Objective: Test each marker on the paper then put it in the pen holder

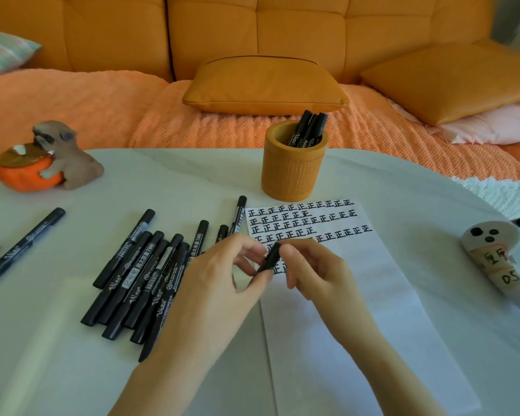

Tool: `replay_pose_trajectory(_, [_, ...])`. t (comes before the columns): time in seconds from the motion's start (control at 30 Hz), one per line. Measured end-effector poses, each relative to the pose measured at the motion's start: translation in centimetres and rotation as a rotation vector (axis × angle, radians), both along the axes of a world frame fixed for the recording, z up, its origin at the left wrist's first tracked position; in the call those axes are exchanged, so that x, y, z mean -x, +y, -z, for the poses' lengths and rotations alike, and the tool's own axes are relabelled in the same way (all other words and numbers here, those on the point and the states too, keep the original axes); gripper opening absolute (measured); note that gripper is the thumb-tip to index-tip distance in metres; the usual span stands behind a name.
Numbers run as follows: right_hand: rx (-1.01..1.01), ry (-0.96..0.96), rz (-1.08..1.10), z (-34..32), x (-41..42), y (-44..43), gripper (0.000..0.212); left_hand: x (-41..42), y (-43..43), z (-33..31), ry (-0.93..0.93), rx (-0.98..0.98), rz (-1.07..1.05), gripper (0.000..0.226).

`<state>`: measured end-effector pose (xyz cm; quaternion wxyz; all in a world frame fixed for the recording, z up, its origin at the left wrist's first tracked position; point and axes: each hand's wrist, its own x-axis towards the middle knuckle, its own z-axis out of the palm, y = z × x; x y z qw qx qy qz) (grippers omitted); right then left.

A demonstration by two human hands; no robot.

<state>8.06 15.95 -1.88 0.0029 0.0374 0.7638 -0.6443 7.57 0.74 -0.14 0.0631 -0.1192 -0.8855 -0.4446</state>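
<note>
A pale rounded table (162, 181) is standing in front of an orange sofa (252, 31) draped with an orange throw; on it, both hands are meeting over a sheet of white paper (357, 295). The black marker (270, 259) is sitting between them, tilted, just above the paper's written rows; the left hand (222, 274) is pinching its lower barrel with fingertips, and the right hand (315, 271) is closing its fingers around the upper end; whether the cap is on or coming off I cannot tell. The paper is carrying several rows of black characters near its far edge. Just left of the hands a loose pile of black markers (144, 280) is lying on the table, mostly parallel and overlapping; one more marker (24, 244) is lying apart at the far left. Beyond the paper, the orange pen holder (291, 172) is standing upright, holding a few markers that are leaning to its right rim. A small animal figurine (57, 157) hugging an orange bowl is sitting at the far left; a white ghost-like ornament (493, 259) is lying at the right edge.
</note>
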Motion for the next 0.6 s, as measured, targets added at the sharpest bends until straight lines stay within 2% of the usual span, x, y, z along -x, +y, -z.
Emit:
replay_pose_trajectory(0.07, [0.065, 0.011, -0.034, -0.4, 0.0, -0.2, 0.026, -0.1, 0.2, 0.0, -0.010, -0.002, 0.062, 0.023])
replay_pose_trajectory(0.13, [0.097, 0.031, -0.032, -0.6, 0.0, -0.4, 0.017, -0.1, 0.3, 0.4, -0.020, -0.017, 0.082, 0.026])
replay_pose_trajectory(0.27, [0.192, 0.044, 0.095, -0.7, 0.1, -0.1, 0.017, -0.1, -0.1, 0.9, -0.124, -0.011, 0.096, 0.035])
replay_pose_trajectory(0.37, [0.277, 0.058, 0.175, -1.1, 0.1, 0.4, 0.019, 0.1, -0.5, 1.0, -0.184, 0.088, 0.148, 0.020])
replay_pose_trajectory(0.4, [0.285, 0.064, 0.183, -1.2, 0.1, 0.6, 0.019, 0.2, -0.5, 1.0, -0.196, 0.086, 0.161, 0.015])
replay_pose_trajectory(0.6, [0.259, 0.109, 0.166, -1.3, 0.1, 0.6, 0.029, 0.0, -0.2, 0.8, -0.154, 0.150, 0.188, 0.025])
